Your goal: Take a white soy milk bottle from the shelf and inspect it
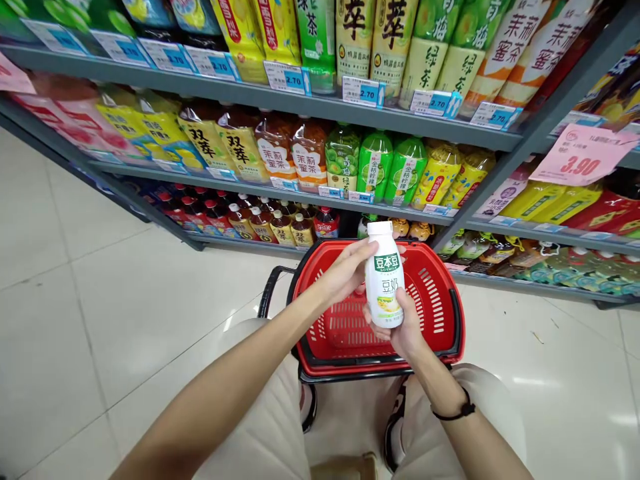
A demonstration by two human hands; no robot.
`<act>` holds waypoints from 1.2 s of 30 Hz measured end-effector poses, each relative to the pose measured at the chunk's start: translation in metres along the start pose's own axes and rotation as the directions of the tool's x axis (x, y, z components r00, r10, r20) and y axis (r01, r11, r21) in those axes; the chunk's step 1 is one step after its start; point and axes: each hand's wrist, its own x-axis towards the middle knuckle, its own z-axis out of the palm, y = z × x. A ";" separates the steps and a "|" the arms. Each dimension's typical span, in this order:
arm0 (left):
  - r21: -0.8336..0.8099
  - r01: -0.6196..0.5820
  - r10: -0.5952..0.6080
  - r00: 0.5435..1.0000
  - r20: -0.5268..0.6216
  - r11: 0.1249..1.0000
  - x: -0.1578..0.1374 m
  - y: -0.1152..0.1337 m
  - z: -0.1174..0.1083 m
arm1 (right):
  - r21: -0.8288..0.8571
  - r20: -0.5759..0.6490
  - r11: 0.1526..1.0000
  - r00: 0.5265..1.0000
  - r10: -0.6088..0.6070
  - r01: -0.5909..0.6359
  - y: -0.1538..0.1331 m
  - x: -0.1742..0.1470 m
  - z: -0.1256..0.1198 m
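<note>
- Holding a small white plastic bottle with a green label [385, 275] up in the air, both hands are gripping it, so I think the picking-up part is already done.
- Sitting just under the hands, the red plastic shopping basket with black handles [440, 313] is showing no other items inside, as far as I can see.
- Judging from that, the bottle is not yet lying in the basket, so putting it down looks like what is left.
- Curling half shut, the left hand [345, 272] is pressing its thumb and fingers on the side of the bottle near the top.
- Wrapping around from below, the right hand [407, 330] is closing on the bottom part of the bottle and carrying its weight.
- Standing upright, the bottle is staying between the two hands, right above the basket.
- Filling the grey metal shelves [280, 100] beyond the hands, many bright drink bottles are standing in rows.
</note>
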 end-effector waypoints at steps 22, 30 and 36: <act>-0.113 -0.112 0.085 0.972 -0.220 0.987 0.015 -0.001 -0.025 | -0.144 -0.066 0.974 0.980 -0.187 0.176 0.018 0.009 0.001; -0.117 -0.095 0.069 0.975 -0.211 0.989 0.016 -0.002 -0.024 | -0.161 -0.098 0.974 0.979 -0.178 0.161 0.016 0.008 0.001; -0.100 -0.076 0.053 0.975 -0.217 0.992 0.015 -0.003 -0.022 | -0.179 -0.132 0.972 0.976 -0.176 0.151 0.016 0.010 0.003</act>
